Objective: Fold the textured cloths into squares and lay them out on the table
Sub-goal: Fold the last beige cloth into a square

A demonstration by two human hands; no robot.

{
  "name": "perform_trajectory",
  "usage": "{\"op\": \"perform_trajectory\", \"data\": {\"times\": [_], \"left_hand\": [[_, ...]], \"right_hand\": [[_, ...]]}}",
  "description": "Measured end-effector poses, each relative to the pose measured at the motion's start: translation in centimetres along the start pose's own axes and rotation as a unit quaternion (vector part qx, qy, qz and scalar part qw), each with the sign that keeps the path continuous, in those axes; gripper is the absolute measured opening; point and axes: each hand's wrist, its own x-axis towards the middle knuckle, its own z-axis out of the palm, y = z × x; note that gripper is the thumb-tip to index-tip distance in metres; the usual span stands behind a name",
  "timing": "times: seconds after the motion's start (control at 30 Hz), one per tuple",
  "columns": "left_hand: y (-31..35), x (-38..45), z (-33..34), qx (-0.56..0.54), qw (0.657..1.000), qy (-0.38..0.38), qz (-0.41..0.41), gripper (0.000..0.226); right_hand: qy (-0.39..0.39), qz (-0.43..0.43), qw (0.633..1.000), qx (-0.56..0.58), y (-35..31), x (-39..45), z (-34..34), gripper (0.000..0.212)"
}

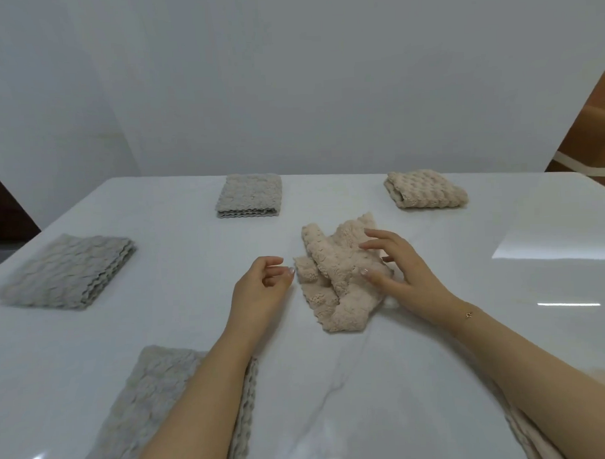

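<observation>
A crumpled beige textured cloth (333,276) lies unfolded in the middle of the white table (418,345). My right hand (395,267) rests on its right side with fingers spread, gripping nothing. My left hand (262,285) hovers just left of the cloth, fingers loosely curled and empty, a fingertip close to the cloth's edge. Folded squares lie around: a grey cloth (249,195) at the back centre, a beige cloth (425,189) at the back right, a grey cloth (67,270) at the left, and a grey cloth (153,406) near me, partly under my left forearm.
Another pale cloth (527,434) peeks out beneath my right forearm at the lower right. A plain white wall stands behind the table. A brown piece of furniture (592,123) shows past the table's far right corner.
</observation>
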Motion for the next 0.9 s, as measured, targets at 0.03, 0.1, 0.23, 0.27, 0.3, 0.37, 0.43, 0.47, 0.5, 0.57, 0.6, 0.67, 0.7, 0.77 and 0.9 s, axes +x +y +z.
{"op": "perform_trajectory", "data": {"times": [0.03,0.1,0.23,0.27,0.3,0.37,0.43,0.47,0.5,0.57,0.6,0.67,0.7,0.77,0.9], "left_hand": [[-0.1,0.1,0.2,0.013,1.0,-0.001,0.002,0.03],[-0.2,0.4,0.8,0.045,0.999,0.003,0.006,0.034],[0.3,1.3,2.1,0.12,0.993,-0.011,-0.005,0.035],[0.6,1.6,2.3,0.133,0.991,-0.019,-0.014,0.034],[0.8,1.9,2.4,0.145,0.989,-0.024,-0.023,0.03],[0.8,2.2,2.8,0.159,0.987,-0.017,-0.023,0.02],[0.5,2.2,3.0,0.15,0.989,0.001,-0.007,0.012],[0.3,2.1,3.0,0.13,0.991,0.008,0.001,0.01],[0.1,2.0,3.0,0.099,0.995,0.011,0.006,0.007],[0.2,1.9,2.5,0.016,1.0,0.02,0.002,0.003],[0.3,1.9,2.2,-0.025,0.999,0.035,-0.005,0.002],[0.3,2.0,1.3,-0.09,0.992,0.083,-0.022,0.002],[0.3,2.1,0.9,-0.115,0.987,0.105,-0.033,0.003],[0.4,2.2,0.1,-0.166,0.976,0.13,-0.058,0.004],[0.9,2.1,-0.8,-0.28,0.945,0.136,-0.095,0.01]], "right_hand": [[0.001,0.005,1.0,-0.001,0.2,-0.1,0.1,0.037],[0.007,0.004,1.0,-0.003,0.7,-0.3,0.2,0.034],[0.048,0.0,0.998,0.036,0.7,-0.3,0.3,0.027],[0.06,-0.006,0.997,0.039,0.6,-0.3,0.3,0.024],[0.069,-0.017,0.997,0.036,0.6,-0.2,0.3,0.021],[0.082,-0.044,0.996,0.018,0.6,-0.2,0.2,0.016],[0.096,-0.059,0.994,0.013,0.7,-0.1,0.1,0.011],[0.106,-0.06,0.992,0.015,0.8,-0.1,0.1,0.01],[0.117,-0.056,0.991,0.02,0.8,-0.1,0.0,0.008],[0.132,-0.034,0.99,0.046,0.8,0.0,-0.2,0.005],[0.141,-0.021,0.988,0.062,0.8,0.0,-0.3,0.004],[0.163,0.0,0.982,0.097,0.6,0.1,-0.4,0.003],[0.174,0.01,0.978,0.118,0.5,0.1,-0.5,0.006],[0.192,0.029,0.969,0.154,0.5,0.3,-0.6,0.012],[0.21,0.063,0.952,0.213,0.8,0.3,-0.7,0.013]]}}
